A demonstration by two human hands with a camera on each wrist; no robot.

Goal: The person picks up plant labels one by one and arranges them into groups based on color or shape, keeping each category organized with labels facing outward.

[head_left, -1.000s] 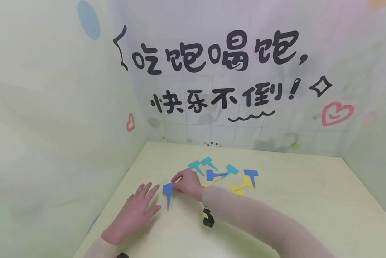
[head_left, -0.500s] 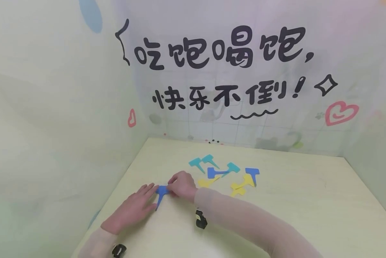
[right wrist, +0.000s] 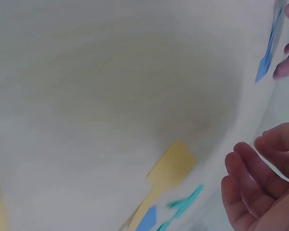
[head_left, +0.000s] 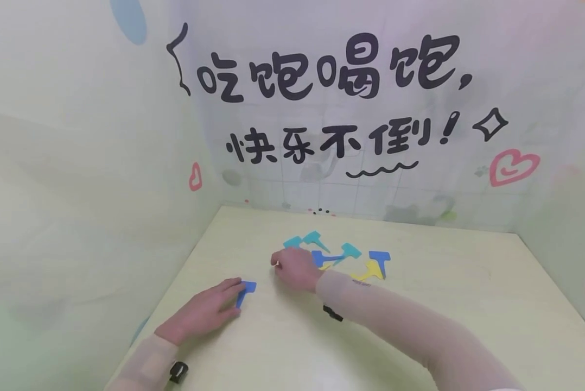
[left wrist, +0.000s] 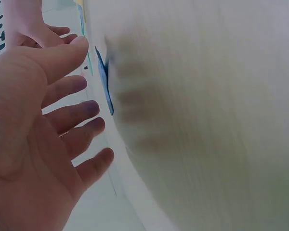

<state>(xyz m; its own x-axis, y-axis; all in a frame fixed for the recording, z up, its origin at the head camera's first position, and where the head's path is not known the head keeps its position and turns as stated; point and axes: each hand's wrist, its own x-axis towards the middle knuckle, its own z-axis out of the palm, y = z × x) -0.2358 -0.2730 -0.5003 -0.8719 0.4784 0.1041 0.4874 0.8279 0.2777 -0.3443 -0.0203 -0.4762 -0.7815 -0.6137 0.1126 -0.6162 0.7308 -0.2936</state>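
My left hand (head_left: 207,308) lies low over the left part of the table, its fingers stretched out. Its fingertips overlap a blue T-shaped plant label (head_left: 248,288); the left wrist view shows that blue plant label (left wrist: 104,82) flat on the table just beyond the fingers. Farther right, my right hand (head_left: 297,270) hovers near the group of labels, fingers loosely bent and nothing in them. Below it in the right wrist view are a yellow plant label (right wrist: 172,168) and a teal plant label (right wrist: 185,199). My right hand partly hides the group.
Several more labels lie toward the back: teal labels (head_left: 313,239), another blue label (head_left: 380,256) and a yellow label (head_left: 372,270). A printed backdrop (head_left: 273,190) rises behind the table (head_left: 444,304), and a pale side wall (head_left: 77,217) stands at the left.
My right hand slid the blue label left to my left hand, let go of it and moved back right toward the group. My left fingers came down over the label.
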